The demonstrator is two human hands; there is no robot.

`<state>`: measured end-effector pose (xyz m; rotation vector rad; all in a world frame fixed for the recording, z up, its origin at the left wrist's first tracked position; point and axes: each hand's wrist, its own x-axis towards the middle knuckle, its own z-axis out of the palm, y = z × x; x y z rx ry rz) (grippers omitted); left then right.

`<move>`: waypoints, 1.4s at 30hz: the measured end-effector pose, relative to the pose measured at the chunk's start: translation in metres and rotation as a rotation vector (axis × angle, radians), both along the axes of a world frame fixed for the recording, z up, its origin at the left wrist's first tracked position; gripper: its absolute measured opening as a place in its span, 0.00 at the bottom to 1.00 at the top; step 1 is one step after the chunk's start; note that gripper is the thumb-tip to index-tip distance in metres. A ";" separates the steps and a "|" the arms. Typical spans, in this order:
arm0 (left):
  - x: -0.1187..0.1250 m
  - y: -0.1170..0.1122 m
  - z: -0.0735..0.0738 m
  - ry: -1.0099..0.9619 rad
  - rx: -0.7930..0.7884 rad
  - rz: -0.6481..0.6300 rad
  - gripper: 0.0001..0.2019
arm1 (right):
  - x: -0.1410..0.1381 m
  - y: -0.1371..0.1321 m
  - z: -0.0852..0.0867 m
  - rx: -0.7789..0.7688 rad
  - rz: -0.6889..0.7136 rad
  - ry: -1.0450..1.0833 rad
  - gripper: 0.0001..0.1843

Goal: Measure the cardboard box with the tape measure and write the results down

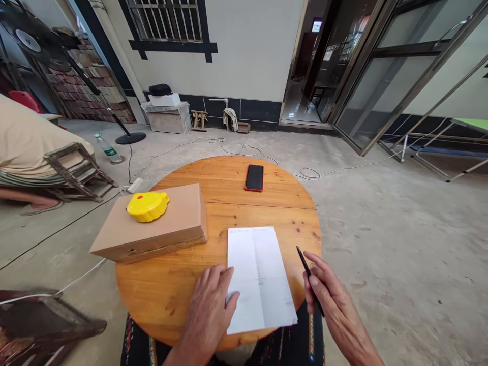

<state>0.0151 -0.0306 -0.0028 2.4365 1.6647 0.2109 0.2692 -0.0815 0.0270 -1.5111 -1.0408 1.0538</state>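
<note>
A white sheet of paper point(253, 310) with a vertical crease and faint writing lies at the near part of the round wooden table point(183, 300). My left hand point(211, 305) rests on the table with its fingers stretched out, thumb and index fingertip at the paper's left edge. To the right of the sheet, my right hand point(331, 295) is closed around a black pen point(304, 261), its tip pointing up and away from me. The pen is apart from the paper.
A cardboard box point(183, 218) stands on the table's left, with a yellow tape measure point(148, 206) on top. A phone point(254, 178) lies at the far side. Cables point(309, 174) cross the floor. At left are a bottle point(109, 148), a fan stand point(130, 138) and a seated person point(34, 137).
</note>
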 end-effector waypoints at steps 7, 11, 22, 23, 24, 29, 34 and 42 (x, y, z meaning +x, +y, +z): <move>-0.013 0.014 -0.015 -0.125 0.131 -0.230 0.23 | -0.004 -0.001 0.010 -0.002 0.056 0.457 0.15; -0.017 0.022 -0.015 -0.167 0.089 -0.240 0.26 | -0.006 0.006 0.020 0.143 0.030 0.491 0.17; 0.000 0.012 -0.027 -0.296 0.180 -0.200 0.24 | -0.052 0.033 0.013 0.367 0.010 0.238 0.12; 0.003 0.012 -0.026 -0.311 0.182 -0.196 0.24 | -0.054 0.038 0.011 0.352 0.030 0.234 0.10; 0.005 0.012 -0.026 -0.320 0.180 -0.192 0.24 | -0.055 0.044 0.011 0.340 0.034 0.230 0.08; 0.009 0.017 -0.016 -0.326 0.116 -0.162 0.23 | -0.066 0.078 0.019 0.395 0.015 0.243 0.07; 0.011 0.026 -0.006 -0.331 0.056 -0.141 0.15 | -0.076 0.091 0.044 0.514 -0.006 0.206 0.07; 0.012 0.030 -0.017 -0.385 0.091 -0.139 0.11 | -0.061 0.074 0.042 0.522 -0.182 0.120 0.05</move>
